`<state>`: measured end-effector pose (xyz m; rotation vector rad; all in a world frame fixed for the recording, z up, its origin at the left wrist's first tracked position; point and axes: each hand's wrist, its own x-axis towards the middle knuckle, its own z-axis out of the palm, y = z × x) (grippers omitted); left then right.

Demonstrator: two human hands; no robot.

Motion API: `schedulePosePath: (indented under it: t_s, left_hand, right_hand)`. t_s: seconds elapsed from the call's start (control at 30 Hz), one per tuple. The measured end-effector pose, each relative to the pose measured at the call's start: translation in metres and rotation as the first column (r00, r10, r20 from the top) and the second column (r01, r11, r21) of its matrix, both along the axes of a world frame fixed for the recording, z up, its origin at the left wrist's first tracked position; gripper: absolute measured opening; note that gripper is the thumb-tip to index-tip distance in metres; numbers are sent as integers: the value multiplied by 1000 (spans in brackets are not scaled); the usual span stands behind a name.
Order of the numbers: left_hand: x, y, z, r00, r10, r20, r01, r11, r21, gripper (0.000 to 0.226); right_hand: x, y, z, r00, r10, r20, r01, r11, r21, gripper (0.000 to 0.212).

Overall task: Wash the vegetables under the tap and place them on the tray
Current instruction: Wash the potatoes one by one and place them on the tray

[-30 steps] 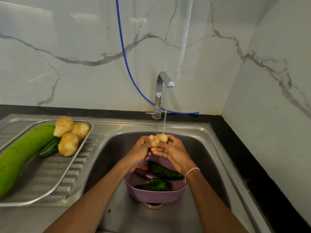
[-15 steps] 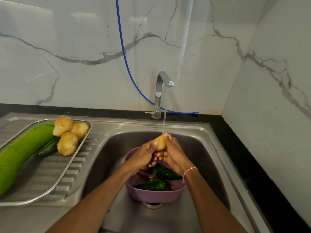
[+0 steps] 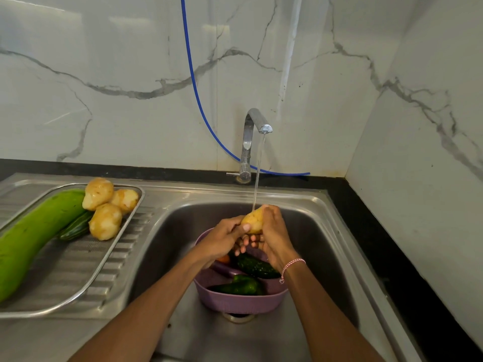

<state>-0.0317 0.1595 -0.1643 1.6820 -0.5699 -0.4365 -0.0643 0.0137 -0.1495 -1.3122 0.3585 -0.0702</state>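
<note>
Tray, left, on the drainboard: long green gourd, dark cucumber, three potatoes; sink, centre: left hand and right hand, fingers curled round one potato under the tap stream; nearer, purple basket holding green vegetables.

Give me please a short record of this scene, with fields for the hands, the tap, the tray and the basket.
hands: left hand and right hand together hold one potato
tap: tap running; stream falls on the held potato
tray: tray carries three potatoes, a long green gourd, a dark green vegetable
basket: purple basket in the sink, dark green vegetables inside
</note>
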Motion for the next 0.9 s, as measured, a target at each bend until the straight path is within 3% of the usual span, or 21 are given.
schedulePosePath:
  t_s: [0.1, 0.27, 0.4, 0.47, 0.6, 0.77, 0.9]
  left_hand:
    - [-3, 0, 4, 993, -14, -113, 7, 998, -62, 30]
    - [-2, -4, 5, 949, 142, -281, -175, 980, -96, 41]
    - [-5, -5, 9, 944, 223, -243, -237, 971, -28, 62]
    - [-8, -6, 12, 946, 233, -224, -240, 971, 0, 66]
    - [-8, -8, 12, 945, 262, -193, -268, 964, -2, 69]
    - [-5, -4, 8, 943, 196, -271, -236, 963, -127, 51]
    - [-1, -1, 6, 940, 120, -320, -215, 936, -281, 30]
  right_hand:
    - [0, -5, 2, 1000, 18, -9, -18, 999, 42, 27]
    - [0, -4, 3, 988, 140, 60, -147, 982, 115, 36]
    - [-1, -2, -1, 990, 126, 69, -122, 991, -52, 58]
    - [-3, -1, 0, 994, 81, 79, -72, 990, -120, 57]
    - [-5, -1, 3, 996, 5, 90, 4, 995, -102, 51]
    - [-3, 1, 1, 995, -55, 83, 63, 994, -94, 48]
    - [-1, -3, 4, 995, -84, 47, 82, 996, 31, 34]
